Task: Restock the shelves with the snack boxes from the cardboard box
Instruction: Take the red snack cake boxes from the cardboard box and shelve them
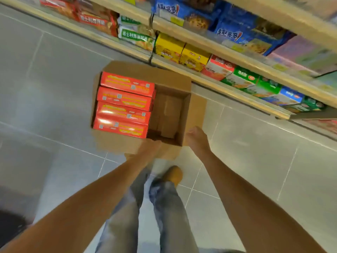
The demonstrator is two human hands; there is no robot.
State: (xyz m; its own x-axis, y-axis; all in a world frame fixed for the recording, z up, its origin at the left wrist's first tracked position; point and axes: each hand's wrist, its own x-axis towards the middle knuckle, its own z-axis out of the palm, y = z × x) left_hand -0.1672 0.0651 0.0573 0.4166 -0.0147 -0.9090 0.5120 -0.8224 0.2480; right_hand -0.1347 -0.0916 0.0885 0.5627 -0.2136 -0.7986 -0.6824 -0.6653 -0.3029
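Four red snack boxes (pixel 124 105) lie side by side in the left half of an open cardboard box (pixel 197 110) that sits on the grey tiled floor (pixel 54 70), just in front of the lowest shelf (pixel 209 82); the right half of the cardboard box is bare. The left hand (pixel 148 149) is at the near flap, blurred, so I cannot tell whether it grips anything. The right hand (pixel 197 138) rests against the near right corner, fingers curled at the edge; its hold is unclear too. Yellow boxes (pixel 180 52), red, green and blue packs fill the shelves behind. Jeans and a tan shoe (pixel 172 173) show below.
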